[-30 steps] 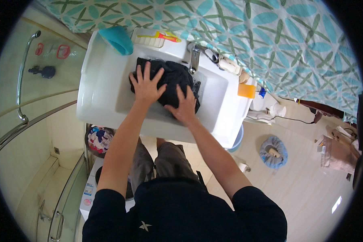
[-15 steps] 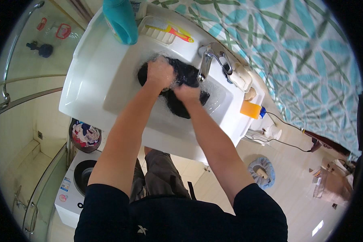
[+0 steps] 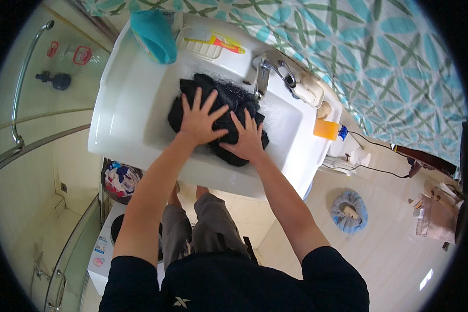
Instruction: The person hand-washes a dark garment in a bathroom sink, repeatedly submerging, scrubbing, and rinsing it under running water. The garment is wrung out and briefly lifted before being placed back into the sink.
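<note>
A bunched black garment [image 3: 226, 99] lies wet in the water of the white sink [image 3: 140, 114]; its exact kind does not show. My left hand [image 3: 197, 122] rests flat on its left part with fingers spread. On its right part lies my right hand [image 3: 245, 139], fingers also stretched out and apart. Neither hand grips the cloth. The chrome faucet [image 3: 262, 78] reaches over the sink just beyond my right hand, its spout close to the garment's edge.
A teal bottle [image 3: 155, 39] stands at the far left of the sink. Near it, a brush [image 3: 218, 42] lies on a soap tray [image 3: 192, 49]. On the right ledge are a soap dish [image 3: 309, 93] and an orange block [image 3: 325, 129]. A laundry basket [image 3: 122, 179] sits below left.
Both hands have gone from closed on the cloth to spread flat on top of it. The garment now sits higher and more gathered, and the water splashes less.
</note>
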Demonstrator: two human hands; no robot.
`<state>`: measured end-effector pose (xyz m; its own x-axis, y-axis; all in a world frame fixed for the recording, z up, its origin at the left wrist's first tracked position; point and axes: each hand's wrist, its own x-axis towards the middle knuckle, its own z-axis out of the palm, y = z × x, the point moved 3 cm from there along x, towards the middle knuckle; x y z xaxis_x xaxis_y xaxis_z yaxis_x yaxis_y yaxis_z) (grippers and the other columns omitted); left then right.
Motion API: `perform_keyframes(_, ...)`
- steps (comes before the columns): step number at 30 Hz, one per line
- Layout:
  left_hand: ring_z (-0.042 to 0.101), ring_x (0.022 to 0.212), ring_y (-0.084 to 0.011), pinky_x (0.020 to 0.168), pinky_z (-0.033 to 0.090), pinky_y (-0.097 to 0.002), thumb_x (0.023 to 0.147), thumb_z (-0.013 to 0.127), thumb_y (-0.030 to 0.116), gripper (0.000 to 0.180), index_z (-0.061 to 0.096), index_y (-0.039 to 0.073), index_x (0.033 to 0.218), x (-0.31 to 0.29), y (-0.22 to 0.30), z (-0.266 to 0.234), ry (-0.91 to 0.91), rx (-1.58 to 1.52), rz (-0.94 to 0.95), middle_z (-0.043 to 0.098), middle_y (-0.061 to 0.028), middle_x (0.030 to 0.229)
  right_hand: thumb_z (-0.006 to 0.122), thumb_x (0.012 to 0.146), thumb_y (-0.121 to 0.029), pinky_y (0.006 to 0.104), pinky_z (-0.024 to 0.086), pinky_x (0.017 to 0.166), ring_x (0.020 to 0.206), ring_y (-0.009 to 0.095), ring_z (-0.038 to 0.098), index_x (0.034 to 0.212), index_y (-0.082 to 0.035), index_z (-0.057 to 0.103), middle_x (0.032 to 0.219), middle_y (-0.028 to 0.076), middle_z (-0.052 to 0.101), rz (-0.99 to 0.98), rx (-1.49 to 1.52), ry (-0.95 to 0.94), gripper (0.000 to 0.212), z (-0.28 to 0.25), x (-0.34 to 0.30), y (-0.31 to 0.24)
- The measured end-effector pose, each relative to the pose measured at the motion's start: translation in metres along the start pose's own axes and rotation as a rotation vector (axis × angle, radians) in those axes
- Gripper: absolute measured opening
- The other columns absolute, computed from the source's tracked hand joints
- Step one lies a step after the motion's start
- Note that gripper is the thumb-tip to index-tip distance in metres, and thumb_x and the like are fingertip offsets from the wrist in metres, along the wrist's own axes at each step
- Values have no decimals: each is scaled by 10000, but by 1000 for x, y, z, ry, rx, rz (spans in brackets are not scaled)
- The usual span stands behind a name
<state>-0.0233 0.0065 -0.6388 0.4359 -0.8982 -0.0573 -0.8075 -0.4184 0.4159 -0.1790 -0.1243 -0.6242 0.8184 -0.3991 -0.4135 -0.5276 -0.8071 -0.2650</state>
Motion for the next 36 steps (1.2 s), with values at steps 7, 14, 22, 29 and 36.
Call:
perform_keyframes(7,445,1407,-391,1160,238,-763,922,659,500,480,742,189,1279,67,-6,49,-283,-5,-95,598,-78,1465,700,823,-684,727,261,1157,1411,474,452,1386,-111,684,1441,264,589,193,-195,-65,803,21,68,12)
perform_keyframes(14,646,1263,-336,1129,396,-623,1010,578,423,429,783,79,1165,113,-7,21,-345,35,-204,751,-151,1227,772,897,-421,426,602,813,867,268,766,1110,-25,779,998,150,797,290,267,60,449,3,108,24)
perform_keyframes(22,617,1255,-431,1121,417,-560,1036,542,403,456,706,57,1285,53,-3,-76,119,-882,-300,709,-189,1314,898,843,-159,334,543,955,1015,174,685,1289,2,705,1167,146,722,188,1465,114,512,-71,0,63)
perform_keyframes(29,671,1154,-258,1060,508,-390,1024,572,166,356,647,-53,1295,9,21,-156,539,-1058,-51,712,-129,1229,874,843,-251,405,557,984,1155,345,694,1224,-83,751,1272,244,694,658,381,340,435,-8,-28,67)
perform_keyframes(36,663,1165,-262,1041,507,-330,881,649,65,384,665,-26,1255,3,-23,-119,161,-1529,-316,699,-131,1254,777,821,-173,482,562,983,1198,429,649,1387,-205,615,1421,218,616,332,271,124,590,4,8,18)
